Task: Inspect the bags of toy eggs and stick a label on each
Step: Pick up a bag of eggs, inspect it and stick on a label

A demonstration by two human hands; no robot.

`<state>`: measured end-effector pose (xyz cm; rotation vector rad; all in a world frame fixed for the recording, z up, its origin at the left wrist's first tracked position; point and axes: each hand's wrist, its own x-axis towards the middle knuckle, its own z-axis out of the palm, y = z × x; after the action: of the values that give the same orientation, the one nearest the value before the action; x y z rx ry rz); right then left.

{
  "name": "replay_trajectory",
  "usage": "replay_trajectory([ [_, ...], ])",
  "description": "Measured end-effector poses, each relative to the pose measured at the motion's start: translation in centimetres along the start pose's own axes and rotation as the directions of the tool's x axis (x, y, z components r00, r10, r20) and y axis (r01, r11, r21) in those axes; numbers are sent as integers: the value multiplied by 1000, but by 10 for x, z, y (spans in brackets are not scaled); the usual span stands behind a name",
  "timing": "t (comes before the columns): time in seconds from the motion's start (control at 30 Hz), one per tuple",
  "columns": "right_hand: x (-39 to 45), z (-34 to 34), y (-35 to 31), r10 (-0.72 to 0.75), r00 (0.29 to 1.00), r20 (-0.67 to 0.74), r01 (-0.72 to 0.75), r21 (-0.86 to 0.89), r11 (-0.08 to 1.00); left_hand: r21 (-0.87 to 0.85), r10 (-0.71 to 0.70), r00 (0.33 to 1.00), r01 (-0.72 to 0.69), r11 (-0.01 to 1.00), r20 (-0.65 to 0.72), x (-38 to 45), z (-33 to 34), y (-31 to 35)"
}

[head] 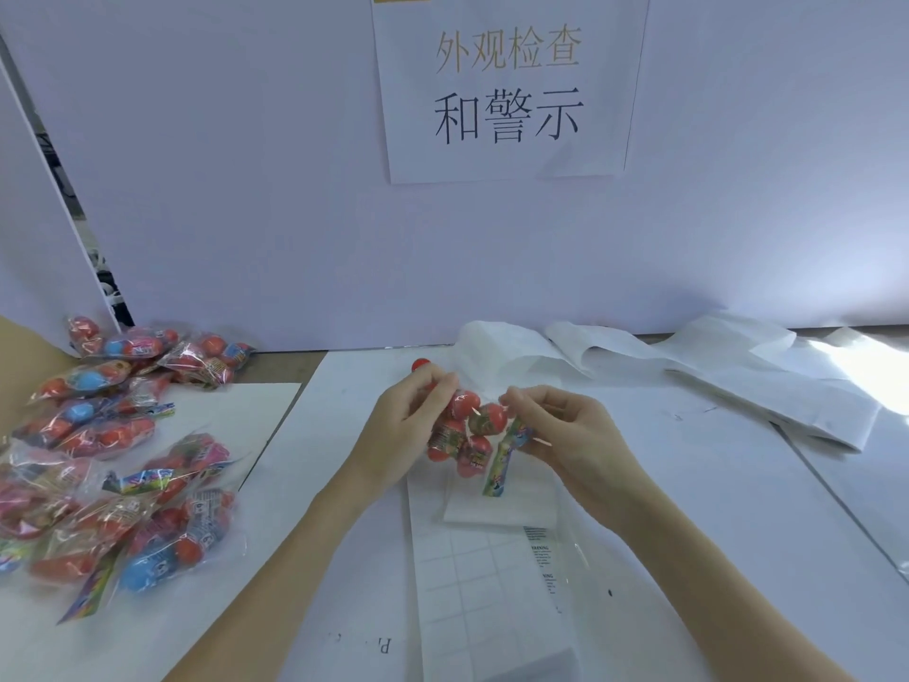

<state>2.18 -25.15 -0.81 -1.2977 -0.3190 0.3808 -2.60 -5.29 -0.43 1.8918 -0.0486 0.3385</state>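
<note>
Both hands, left [410, 411] and right [560, 430], pinch one bag of toy eggs [465, 430] above the surface [688, 484]; a pile of bags [113, 460] lies left.

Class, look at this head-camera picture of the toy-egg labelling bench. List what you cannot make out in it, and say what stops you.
- Held bag of eggs, head view: part of it is covered by the left hand and right hand; whether a label is on it cannot be told.
- Warning print on the clear sheet: too small to read.
- Pile of bags: cut off by the left edge.
- Grid label sheet: faint, cells unreadable.
</note>
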Motion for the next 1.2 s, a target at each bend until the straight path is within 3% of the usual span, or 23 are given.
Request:
replay_trajectory([
  [0.1, 1, 3, 2, -204, 957, -206, 141, -285, 948, 61, 4, 1000, -3, 998, -30, 0, 1, -2],
  [0.23, 0, 9, 3, -423, 866, -268, 210, -572, 793, 69, 19, 997, -14, 998, -73, 0, 8, 1],
  [0.3, 1, 10, 1, -396, 885, -245, 214, -540, 814, 13, 10, 990, -8, 1000, -139, 2, 9, 0],
  [0.4, 1, 7, 0, -182, 979, -89, 129, -422, 897, -156, -71, 978, 40, 987, -196, 3, 6, 1],
  [0.47, -1, 7, 2, -92, 995, -42, 71, -354, 933, -254, -135, 971, 83, 964, -197, 4, 4, 0],
  [0.63, 4, 5, 2, -93, 971, -220, 46, -212, 976, -385, -217, 966, 149, 911, -139, 6, 6, -2],
  [0.77, 4, 1, 2, -48, 973, -225, 24, -108, 994, -348, -262, 948, 187, 919, -183, 6, 5, 1],
  [0.9, 6, 4, 2, -53, 962, -268, 15, -142, 990, -281, -241, 948, 178, 943, -209, 6, 5, 3],
  [1.03, 4, 8, 4, -149, 951, -270, 79, -254, 964, -267, -199, 957, 139, 954, -213, 5, 6, 2],
  [1.13, 3, 8, 5, -199, 958, -208, 112, -368, 923, -243, -87, 977, 37, 969, -197, 5, 4, 1],
  [1.2, 1, 9, 5, -248, 960, -127, 159, -483, 861, -182, -18, 995, 0, 983, -98, 3, 2, 1],
])
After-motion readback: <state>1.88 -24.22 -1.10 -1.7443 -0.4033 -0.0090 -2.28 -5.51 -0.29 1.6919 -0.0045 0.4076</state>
